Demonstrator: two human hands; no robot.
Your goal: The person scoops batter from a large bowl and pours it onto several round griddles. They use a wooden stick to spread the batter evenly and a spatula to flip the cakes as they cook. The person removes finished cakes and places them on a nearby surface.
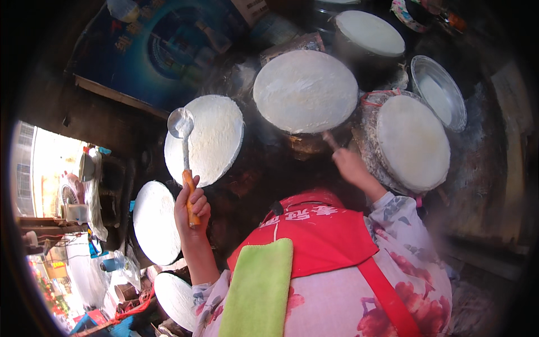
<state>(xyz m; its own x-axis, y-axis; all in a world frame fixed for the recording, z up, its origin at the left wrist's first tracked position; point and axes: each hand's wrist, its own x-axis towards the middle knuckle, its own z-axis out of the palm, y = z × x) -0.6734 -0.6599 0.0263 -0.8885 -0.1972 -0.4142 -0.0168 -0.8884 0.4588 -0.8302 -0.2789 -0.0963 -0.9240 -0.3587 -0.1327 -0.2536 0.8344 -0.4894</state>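
My left hand (193,205) is closed round the wooden handle of a metal ladle (181,123), its whitish-coated bowl held up over a round white-topped pan (216,137). My right hand (352,168) grips a short stick-like handle (330,140) at the near edge of another round pan (306,91). That pan's top has an uneven white layer like spread batter. Whether the handle is fixed to the pan I cannot tell. Beside my right forearm stands a third round white-topped pan (414,143), on a whitish-crusted base.
More white discs (157,223) line the left side, and one (370,33) lies at the back. A metal basin (439,94) with white contents leans at the right. A blue printed box (151,53) stands at the far left. A green cloth (257,286) hangs over my red apron.
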